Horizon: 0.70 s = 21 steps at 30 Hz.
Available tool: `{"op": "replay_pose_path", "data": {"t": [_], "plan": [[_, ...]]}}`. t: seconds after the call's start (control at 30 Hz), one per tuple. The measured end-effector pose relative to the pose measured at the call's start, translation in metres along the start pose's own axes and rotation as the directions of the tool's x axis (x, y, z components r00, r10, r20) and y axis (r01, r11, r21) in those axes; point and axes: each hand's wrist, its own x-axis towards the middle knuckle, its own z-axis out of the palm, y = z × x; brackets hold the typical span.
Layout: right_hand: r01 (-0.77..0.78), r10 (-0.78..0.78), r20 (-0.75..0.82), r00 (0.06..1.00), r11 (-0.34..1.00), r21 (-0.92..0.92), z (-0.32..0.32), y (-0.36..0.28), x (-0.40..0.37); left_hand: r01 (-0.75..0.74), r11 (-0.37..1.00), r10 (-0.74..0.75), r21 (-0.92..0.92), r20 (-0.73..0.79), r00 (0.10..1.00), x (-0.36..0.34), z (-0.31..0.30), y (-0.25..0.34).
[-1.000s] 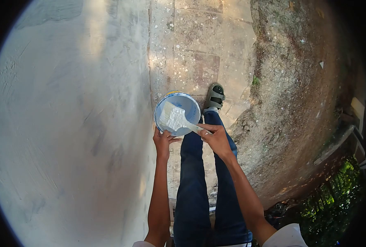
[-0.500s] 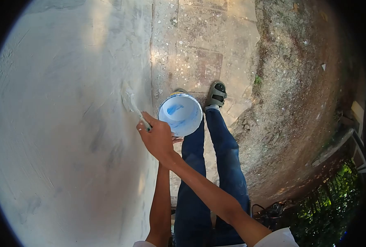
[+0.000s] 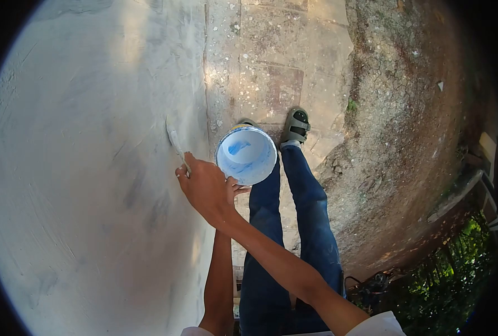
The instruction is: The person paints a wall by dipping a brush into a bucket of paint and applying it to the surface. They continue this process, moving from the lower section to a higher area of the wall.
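Note:
My right hand (image 3: 204, 187) reaches across my left forearm, its fingers closed round the handle of a paintbrush (image 3: 174, 139). The whitish bristles rest at the pale wall (image 3: 103, 168) on my left. A white paint bucket (image 3: 246, 155), blue smears on its inside and rim, is held in front of my legs. My left hand (image 3: 238, 189) grips it from the near side; only some fingers show, the rest being behind my right hand. The wall bears uneven whitish and grey patches.
I stand on a strip of worn paving (image 3: 271, 84) spotted with paint, in grey sandals (image 3: 296, 126). Cracked bare ground (image 3: 400, 112) runs along the right. Dark clutter (image 3: 375, 283) and green plants (image 3: 450, 274) are at the lower right.
My right hand has shifted a little left and down along the wall with the paintbrush, and the brush stands more upright in view. The bucket has hardly moved.

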Motion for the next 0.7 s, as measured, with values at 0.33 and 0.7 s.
{"op": "replay_pose_path", "data": {"t": [0.33, 0.7], "plan": [[0.095, -0.105, -0.032, 0.994, 0.967, -0.235, -0.02, -0.007, -0.05, 0.024, 0.991, -0.004, -0.135, 0.141, 0.99, 0.0, -0.006, 0.01], [0.19, -0.178, 0.09, 0.98, 0.972, -0.137, -0.017, -0.03, -0.094, -0.011, 0.996, 0.01, 0.086, 0.016, 1.0, 0.001, 0.004, 0.006]]}}
